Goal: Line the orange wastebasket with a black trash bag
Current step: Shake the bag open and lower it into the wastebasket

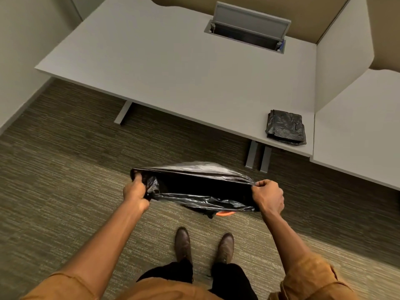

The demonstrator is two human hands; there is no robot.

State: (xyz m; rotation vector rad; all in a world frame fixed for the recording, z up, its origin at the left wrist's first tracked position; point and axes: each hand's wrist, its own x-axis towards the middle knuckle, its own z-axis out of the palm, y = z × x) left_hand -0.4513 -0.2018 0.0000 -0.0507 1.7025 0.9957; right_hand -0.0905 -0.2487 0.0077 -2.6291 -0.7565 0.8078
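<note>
Striped olive-brown carpet [65, 169] covers the floor of an office cubicle, and a pale grey counter [173, 61] runs across the upper half of the view, with a hinged cable hatch [249, 24] standing open near its far edge. On the counter's near right corner lies a folded stack of black bags [285, 127].

Above the carpet, in front of the counter, a black trash bag [194, 185] is stretched wide open between two hands, its mouth gaping dark toward the camera. The left hand [135, 192] is clenched around the bag's left rim, fingers curled into the plastic. The right hand [269, 195] is closed in a fist on the right rim, pinching gathered film at its top edge.

Beneath the bag's lower edge, only a sliver of the orange wastebasket [225, 213] shows, on the floor just ahead of the person's brown shoes [184, 243]; the rest is hidden by the plastic. Rust-orange sleeves [309, 280] are rolled up on both forearms.
</note>
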